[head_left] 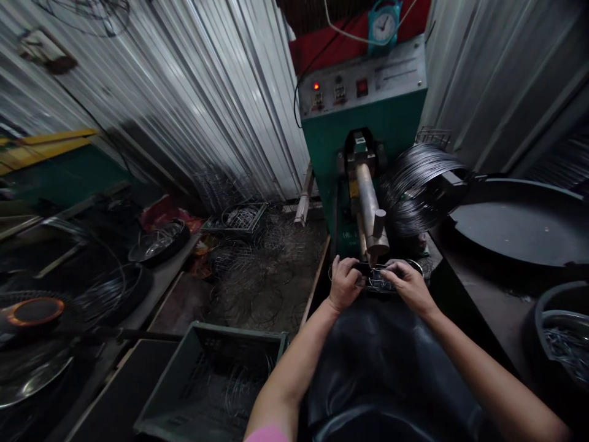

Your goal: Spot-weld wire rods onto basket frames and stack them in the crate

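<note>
My left hand (345, 283) is closed, fingers bent, on the left side of a thin metal wire piece (375, 269). Across from it, my right hand (407, 286) pinches the same wire piece between thumb and fingers. The wire piece sits right beneath the pointed tip of the metal arm (369, 190) of a green machine (317, 144) that looks like a spot welder. I cannot tell whether tip and wire touch. A curved wire rim shows beside both hands, and more small wire parts lie just below them. The fingers hide much of the wire's shape.
A large wire coil (426, 184) stands right of the machine arm. Farther right are a wide shallow black pan (515, 224) and a tub (536, 334) of small metal parts. A green plastic crate (159, 390) holds wire rings at lower left. Wire rings litter the floor (276, 294).
</note>
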Tool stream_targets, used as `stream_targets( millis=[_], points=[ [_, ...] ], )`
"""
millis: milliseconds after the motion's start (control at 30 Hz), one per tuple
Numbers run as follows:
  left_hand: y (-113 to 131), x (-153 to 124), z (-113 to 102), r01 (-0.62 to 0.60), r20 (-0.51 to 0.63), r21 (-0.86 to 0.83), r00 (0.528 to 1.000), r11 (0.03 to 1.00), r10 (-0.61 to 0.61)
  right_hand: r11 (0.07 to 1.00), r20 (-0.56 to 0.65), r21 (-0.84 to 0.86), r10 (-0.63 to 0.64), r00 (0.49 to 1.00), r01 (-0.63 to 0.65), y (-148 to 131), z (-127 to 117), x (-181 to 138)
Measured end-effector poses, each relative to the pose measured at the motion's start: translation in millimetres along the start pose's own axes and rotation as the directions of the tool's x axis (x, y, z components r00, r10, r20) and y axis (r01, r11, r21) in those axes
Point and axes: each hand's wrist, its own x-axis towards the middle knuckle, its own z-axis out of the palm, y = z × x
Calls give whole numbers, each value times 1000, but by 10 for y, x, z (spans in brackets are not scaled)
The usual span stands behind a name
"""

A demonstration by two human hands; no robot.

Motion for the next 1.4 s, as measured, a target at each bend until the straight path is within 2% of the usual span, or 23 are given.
stream_targets(
  millis=[300,567,1067,1267,1400],
  points=[
    [5,15,20,29,3,-23,1000,999,-29,996,31,67,63,998,-65,66,8,81],
    [-44,7,25,-16,-49,-82,999,996,12,989,53,79,118,992,-122,29,22,94],
    [-38,44,-14,25,10,-112,1000,993,-24,985,18,128,113,993,-114,104,56,89],
    [-44,68,-30,2,7,-151,1000,989,-1,985,-19,114,131,991,-128,83,83,98],
    [-73,77,-22,-11,7,-175,1000,984,12,978,8,152,143,990,-142,90,38,65]
  ],
)
